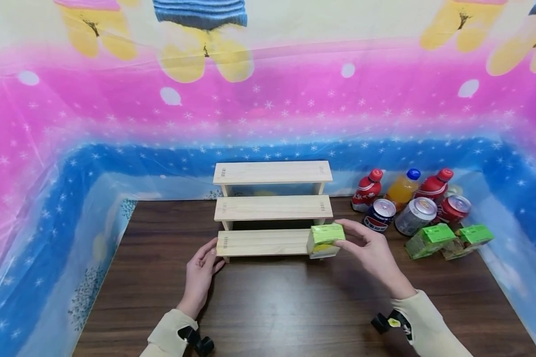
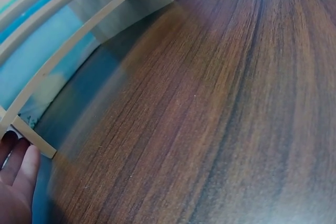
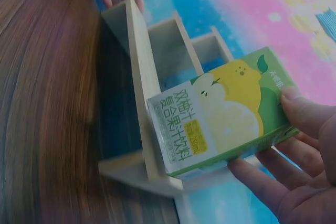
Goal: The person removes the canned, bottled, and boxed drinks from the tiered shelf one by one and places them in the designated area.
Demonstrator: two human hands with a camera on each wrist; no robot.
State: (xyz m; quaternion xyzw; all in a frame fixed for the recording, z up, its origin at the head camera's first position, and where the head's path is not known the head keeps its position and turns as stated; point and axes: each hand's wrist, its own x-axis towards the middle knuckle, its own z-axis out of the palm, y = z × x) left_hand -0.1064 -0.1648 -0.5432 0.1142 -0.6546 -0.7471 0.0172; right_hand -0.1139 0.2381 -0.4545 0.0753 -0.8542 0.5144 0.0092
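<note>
A three-step wooden shelf [image 1: 268,243] stands on the table. My right hand [image 1: 372,253] pinches a green juice box [image 1: 325,240] between thumb and fingers at the right end of its lowest step. In the right wrist view the juice box [image 3: 226,111] shows a yellow fruit picture, its white lower end at the step's board; whether it bears on the wood I cannot tell. At the other end of that step, my left hand [image 1: 199,275] touches the shelf's side with fairly straight fingers. In the left wrist view, some fingertips of this hand [image 2: 18,182] are hidden behind the wood.
To the right stand two red-capped bottles [image 1: 367,189], an orange juice bottle [image 1: 402,190] and several cans [image 1: 416,216]. Two more green juice boxes [image 1: 430,240] are in front of them. A patterned cloth [image 1: 268,114] rises behind and beside the brown table [image 1: 268,307].
</note>
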